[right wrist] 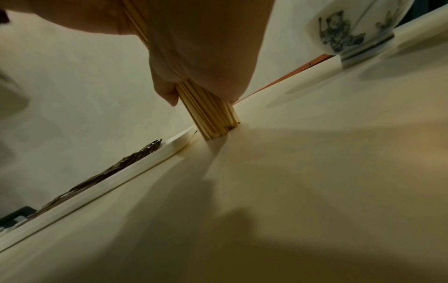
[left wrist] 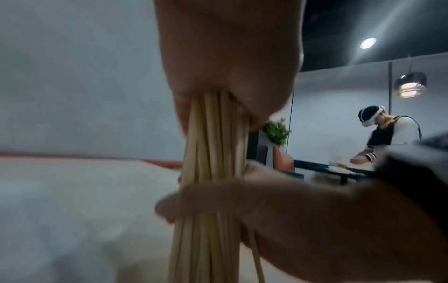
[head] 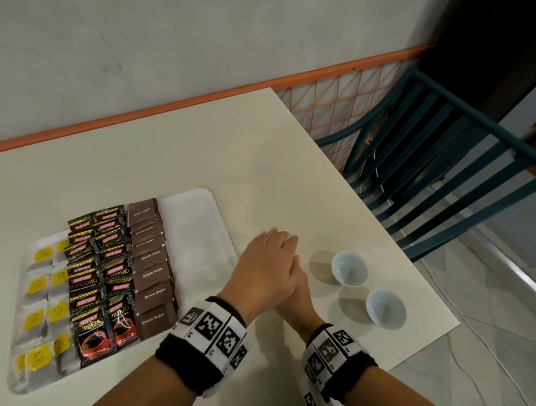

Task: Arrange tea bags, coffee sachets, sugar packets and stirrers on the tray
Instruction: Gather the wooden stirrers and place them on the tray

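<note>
From the head view, the left hand (head: 268, 266) lies over the right hand (head: 296, 292) above the cream table (head: 201, 149), just right of the white tray (head: 194, 217); the stirrers themselves are hidden under the hands here; on the tray, tea bags (head: 42, 312) with yellow tags fill the left side, black and red coffee sachets (head: 101, 275) the middle, brown sugar packets (head: 153, 268) come next, and the tray's right part is bare; two white bowls (head: 368, 284) stand on the table to the right of the hands

From the left wrist view, the stirrers (left wrist: 211, 172) are a thick bundle of thin pale wooden sticks, long axis running top to bottom of the frame; the left hand (left wrist: 227, 63) curls round the far part of the bundle and the right hand (left wrist: 278, 206) wraps it nearer the camera; one stick strays loose at the near end; another person (left wrist: 385, 134) works at a far table

From the right wrist view, the right hand (right wrist: 201, 47) grips the bundle of stirrers (right wrist: 208, 114), which stands upright with its flat cut ends on the table (right wrist: 315, 181), close beside the tray's corner (right wrist: 179, 141); a blue-patterned bowl (right wrist: 351, 28) stands near
</note>
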`<state>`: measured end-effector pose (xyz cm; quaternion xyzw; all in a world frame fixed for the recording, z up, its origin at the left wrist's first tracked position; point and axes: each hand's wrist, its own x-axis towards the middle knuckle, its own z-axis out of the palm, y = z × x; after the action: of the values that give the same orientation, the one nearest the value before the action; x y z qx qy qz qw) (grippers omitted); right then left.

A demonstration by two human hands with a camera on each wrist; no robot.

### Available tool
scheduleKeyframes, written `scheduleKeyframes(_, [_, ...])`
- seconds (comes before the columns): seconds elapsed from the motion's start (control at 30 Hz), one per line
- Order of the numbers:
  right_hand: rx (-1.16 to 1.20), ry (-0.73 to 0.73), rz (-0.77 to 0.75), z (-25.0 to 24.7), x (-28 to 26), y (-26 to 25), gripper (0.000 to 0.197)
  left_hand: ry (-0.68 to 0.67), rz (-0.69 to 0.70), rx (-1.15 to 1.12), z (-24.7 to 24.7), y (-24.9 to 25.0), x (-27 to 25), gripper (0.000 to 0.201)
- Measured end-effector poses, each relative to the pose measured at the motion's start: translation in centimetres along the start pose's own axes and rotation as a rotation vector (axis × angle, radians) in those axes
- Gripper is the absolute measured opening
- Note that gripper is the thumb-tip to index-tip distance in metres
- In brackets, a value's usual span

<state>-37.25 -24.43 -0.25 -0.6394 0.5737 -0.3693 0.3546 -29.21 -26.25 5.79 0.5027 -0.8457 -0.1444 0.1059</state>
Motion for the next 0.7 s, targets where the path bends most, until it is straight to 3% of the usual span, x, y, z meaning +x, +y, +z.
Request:
scheduleKeyframes(0.07, [-0.071, 0.027, -0.021, -0.1, 0.0, 0.0, 0.016, -0.033, -0.002, -0.020, 1.1, -0.1, -0.1, 0.060])
scheduleKeyframes(0.23, [-0.084, 0.053, -0.004, 0.1, -0.1, -0.1, 0.005, 0.237, 0.066, 0.025, 2.5, 0.1, -0.3, 0.029])
scheduleKeyframes(0.43, [-0.019, 0.050, -0.063, 0.6, -0.1, -0.5, 0.006, 0.390, 0.100, -0.048, 2.2, -0.7, -0.6, 0.020])
scheduleKeyframes(0.47, [-0.003, 0.059, -0.073, 0.6, 0.0, -0.7, 0.008, 0.435, 0.125, -0.054, 1.8, -0.6, -0.7, 0.017])
scheduleKeyframes(0.53, [0.057, 0.076, -0.082, 0.6, 0.2, -1.4, 0.031, 0.493, 0.147, -0.057, 1.2, -0.2, -0.8, 0.017])
scheduleKeyframes(0.63, [0.211, 0.014, 0.033, 0.7, 0.3, -1.6, 0.047, 0.426, 0.065, 0.025, 1.5, -0.1, -1.0, 0.031])
scheduleKeyframes(0.7, [0.011, -0.058, 0.009, 0.6, 0.1, -1.3, 0.040, 0.324, 0.029, 0.102, 2.0, -0.4, -1.2, 0.035])
